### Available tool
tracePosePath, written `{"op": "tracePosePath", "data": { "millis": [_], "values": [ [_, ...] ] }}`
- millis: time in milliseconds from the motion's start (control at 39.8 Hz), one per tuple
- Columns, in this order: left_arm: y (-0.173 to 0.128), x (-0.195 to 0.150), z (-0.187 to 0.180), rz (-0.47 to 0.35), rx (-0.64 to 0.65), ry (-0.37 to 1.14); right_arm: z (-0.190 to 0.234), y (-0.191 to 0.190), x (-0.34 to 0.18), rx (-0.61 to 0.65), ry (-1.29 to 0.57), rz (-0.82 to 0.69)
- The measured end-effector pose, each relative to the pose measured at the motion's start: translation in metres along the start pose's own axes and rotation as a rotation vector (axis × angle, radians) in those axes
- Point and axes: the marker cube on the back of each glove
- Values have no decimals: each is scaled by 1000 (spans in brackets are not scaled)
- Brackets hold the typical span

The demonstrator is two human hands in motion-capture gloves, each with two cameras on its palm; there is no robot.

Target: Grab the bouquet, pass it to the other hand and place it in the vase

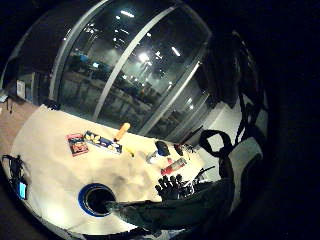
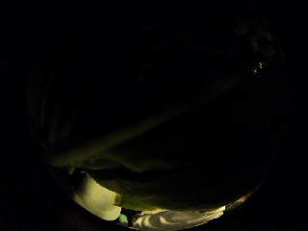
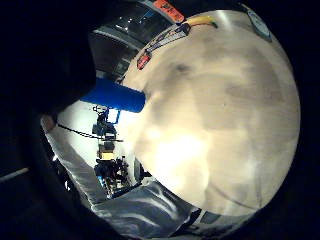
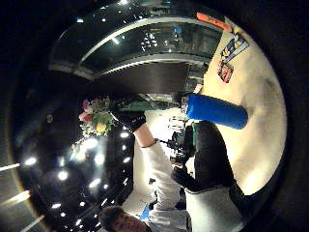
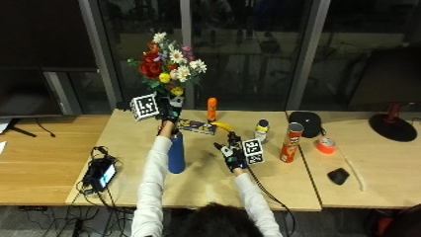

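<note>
Table [image 5: 276, 177] under both arms. Bouquet [image 5: 168, 64] held upright in my L hand [image 5: 166, 112], fingers wrapped round stems, above blue vase [image 5: 176, 154]. R hand [image 5: 231, 154] holds nothing, fingers relaxed, near table, right of vase.

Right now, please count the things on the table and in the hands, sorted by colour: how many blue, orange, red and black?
Blue: 1, the vase.
Orange: 2, the bottle and the tape roll.
Red: 1, the chips can.
Black: 2, the pouch and the small object.
Mixed colours: 1, the bouquet, in the left hand.
Total: 7.
</note>
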Motion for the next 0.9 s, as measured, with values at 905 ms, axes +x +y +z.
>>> {"op": "tracePosePath", "data": {
  "millis": [905],
  "values": [
    [231,-141,-88,-281,-431,-124,-1,37,136,-46,381,205]
  ]
}}
